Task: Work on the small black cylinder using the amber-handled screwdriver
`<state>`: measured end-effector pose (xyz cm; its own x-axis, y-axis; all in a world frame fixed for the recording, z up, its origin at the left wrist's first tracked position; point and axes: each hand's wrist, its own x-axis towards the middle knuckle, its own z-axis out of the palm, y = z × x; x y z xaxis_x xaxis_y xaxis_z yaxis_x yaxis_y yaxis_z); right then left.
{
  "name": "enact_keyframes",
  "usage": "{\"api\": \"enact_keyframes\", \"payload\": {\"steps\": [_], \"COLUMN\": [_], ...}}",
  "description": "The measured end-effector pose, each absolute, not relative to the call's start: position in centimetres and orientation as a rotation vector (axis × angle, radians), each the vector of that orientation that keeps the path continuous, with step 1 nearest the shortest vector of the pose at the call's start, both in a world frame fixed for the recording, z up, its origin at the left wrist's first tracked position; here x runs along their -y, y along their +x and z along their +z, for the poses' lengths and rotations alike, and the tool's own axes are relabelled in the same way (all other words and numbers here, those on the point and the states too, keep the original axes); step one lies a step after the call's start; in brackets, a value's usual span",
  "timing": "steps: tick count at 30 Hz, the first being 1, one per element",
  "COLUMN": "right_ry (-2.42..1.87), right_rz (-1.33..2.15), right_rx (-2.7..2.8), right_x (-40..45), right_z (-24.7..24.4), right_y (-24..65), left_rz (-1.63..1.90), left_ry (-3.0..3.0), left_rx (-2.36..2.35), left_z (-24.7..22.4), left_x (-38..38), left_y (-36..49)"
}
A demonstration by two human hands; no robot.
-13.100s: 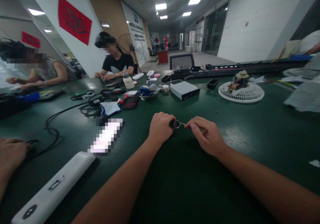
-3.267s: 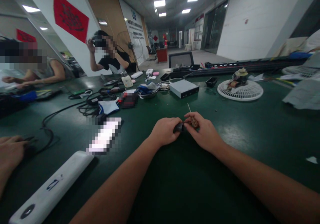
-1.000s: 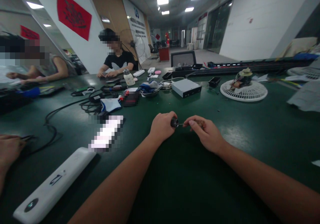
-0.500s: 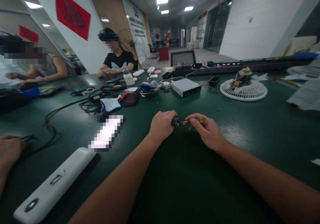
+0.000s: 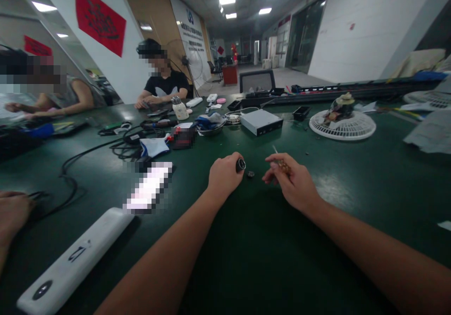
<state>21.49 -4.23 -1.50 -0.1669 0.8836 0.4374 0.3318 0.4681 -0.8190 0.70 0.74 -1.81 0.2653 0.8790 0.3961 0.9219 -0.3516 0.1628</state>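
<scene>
My left hand (image 5: 225,176) is wrapped round a black cylindrical object (image 5: 240,165), whose round end with a pale ring faces right. Most of its length is hidden in the palm. On the table between my hands lies a small dark metallic part (image 5: 250,174), apart from both. A thin screwdriver (image 5: 283,165) with an amber handle is held in my right hand (image 5: 294,181), its shaft slanting up and to the left. Its tip touches nothing.
A silver disc drive (image 5: 261,121) stands ahead, with a white fan grille (image 5: 341,126) to its right. At left are a lit phone (image 5: 150,188), a long white device (image 5: 75,261) and tangled black cables (image 5: 123,148). Another person's hand (image 5: 14,214) rests at the left edge.
The screwdriver has come away from the black object and now points upward. A small dark part that was at the object's end now lies on the table.
</scene>
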Motion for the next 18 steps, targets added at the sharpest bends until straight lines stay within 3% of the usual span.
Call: {"api": "enact_keyframes", "payload": {"steps": [18], "right_ry": [-1.128], "right_rz": [0.658], "right_rx": [2.037], "right_x": [3.7], "right_z": [-2.1], "right_y": [21.2], "left_rz": [-0.589], "left_ry": [-2.348], "left_rx": [1.811], "left_z": [-1.8], "left_x": [-0.4], "left_y": [1.0]}}
